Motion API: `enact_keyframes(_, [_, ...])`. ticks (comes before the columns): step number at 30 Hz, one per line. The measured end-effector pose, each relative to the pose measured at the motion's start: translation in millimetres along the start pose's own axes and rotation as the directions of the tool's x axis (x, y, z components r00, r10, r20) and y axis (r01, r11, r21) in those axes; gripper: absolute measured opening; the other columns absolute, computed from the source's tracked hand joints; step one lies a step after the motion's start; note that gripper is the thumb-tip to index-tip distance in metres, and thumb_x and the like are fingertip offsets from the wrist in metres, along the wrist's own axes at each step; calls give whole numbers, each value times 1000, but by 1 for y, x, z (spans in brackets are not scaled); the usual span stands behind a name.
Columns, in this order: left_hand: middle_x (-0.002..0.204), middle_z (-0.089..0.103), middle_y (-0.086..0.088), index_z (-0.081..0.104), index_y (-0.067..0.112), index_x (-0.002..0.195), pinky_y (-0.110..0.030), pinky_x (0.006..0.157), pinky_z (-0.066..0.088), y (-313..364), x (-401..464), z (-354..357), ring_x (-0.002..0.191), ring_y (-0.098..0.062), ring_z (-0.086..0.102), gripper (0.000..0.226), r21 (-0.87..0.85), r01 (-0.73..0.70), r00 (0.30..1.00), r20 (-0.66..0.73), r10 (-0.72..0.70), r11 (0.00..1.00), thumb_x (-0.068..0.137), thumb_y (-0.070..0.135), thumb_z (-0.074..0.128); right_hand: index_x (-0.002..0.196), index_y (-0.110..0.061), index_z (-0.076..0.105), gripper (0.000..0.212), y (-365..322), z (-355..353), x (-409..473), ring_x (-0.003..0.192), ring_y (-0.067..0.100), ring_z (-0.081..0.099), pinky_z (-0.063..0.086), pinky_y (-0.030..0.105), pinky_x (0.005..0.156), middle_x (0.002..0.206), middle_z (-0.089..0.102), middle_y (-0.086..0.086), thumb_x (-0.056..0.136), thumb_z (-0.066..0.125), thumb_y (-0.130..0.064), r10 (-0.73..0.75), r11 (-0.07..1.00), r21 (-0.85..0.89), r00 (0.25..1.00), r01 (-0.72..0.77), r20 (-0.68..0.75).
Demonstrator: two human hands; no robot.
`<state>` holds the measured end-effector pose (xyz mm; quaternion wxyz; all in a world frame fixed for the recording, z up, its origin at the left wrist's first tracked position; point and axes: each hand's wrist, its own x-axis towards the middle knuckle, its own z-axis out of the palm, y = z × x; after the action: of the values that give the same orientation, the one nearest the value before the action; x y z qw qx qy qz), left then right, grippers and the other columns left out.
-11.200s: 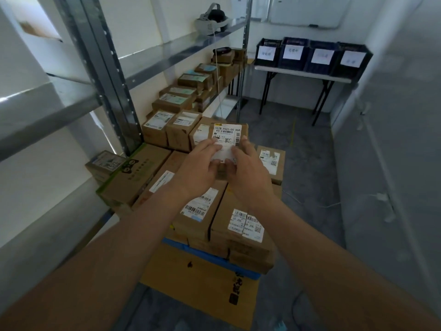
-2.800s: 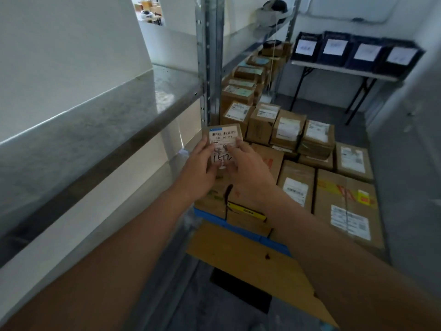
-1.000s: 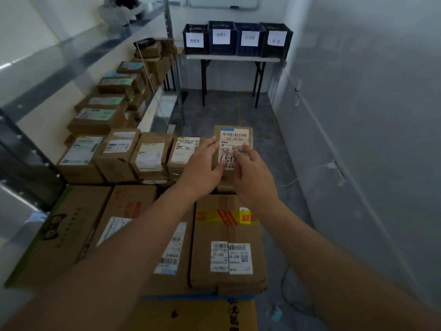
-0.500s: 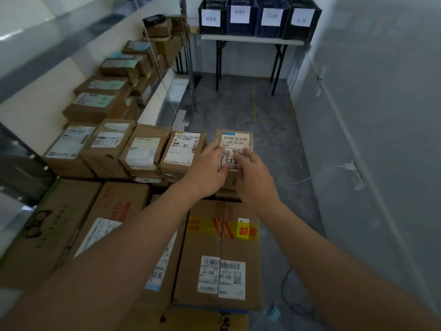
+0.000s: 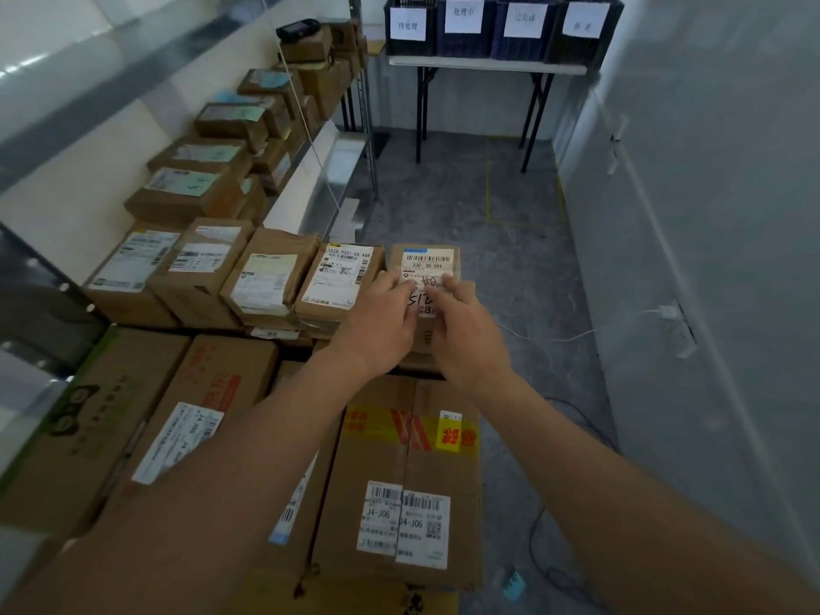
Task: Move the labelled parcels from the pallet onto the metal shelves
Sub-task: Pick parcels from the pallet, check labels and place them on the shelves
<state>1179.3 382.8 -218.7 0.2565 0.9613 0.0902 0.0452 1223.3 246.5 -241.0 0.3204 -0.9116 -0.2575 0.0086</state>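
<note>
Small labelled cardboard parcel (image 5: 425, 277): located at the right end of a row of parcels on the pallet stack, beside parcel 5028 (image 5: 344, 281). Flanked by left hand (image 5: 381, 321) and right hand (image 5: 466, 335), fingers curled onto its label. Judged light, stiff, best gripped at side edges.

My head camera looks steeply down and forward, close over my hands mid-frame, floor stretching toward the frame's top.

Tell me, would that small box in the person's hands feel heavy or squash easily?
Probably light: the small box is held by fingertips of the left hand and right hand. Likely stiff, since its cardboard edges look square. The paper label may feel slick.
</note>
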Motion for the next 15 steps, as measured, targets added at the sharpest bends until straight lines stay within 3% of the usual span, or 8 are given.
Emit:
enact_keyframes(9, [158,40,-3,49,13,149,-43,115,42,0,-10,-10,141,-21,43,46,48,-16,1000,-7,16,999,105,29,49,147,-20,50,47,1,-6,-3,141,28,43,49,50,104,163,32,6,101,46,-10,-28,999,-33,999,28,20])
enact_keyframes(15, [155,44,-2,51,14,147,-33,111,38,4,-32,-24,138,-21,44,44,57,-14,999,-38,17,998,106,27,50,148,-21,49,47,-15,-20,-12,148,31,30,43,53,110,162,31,10,101,47,-18,-73,990,-125,997,73,-1])
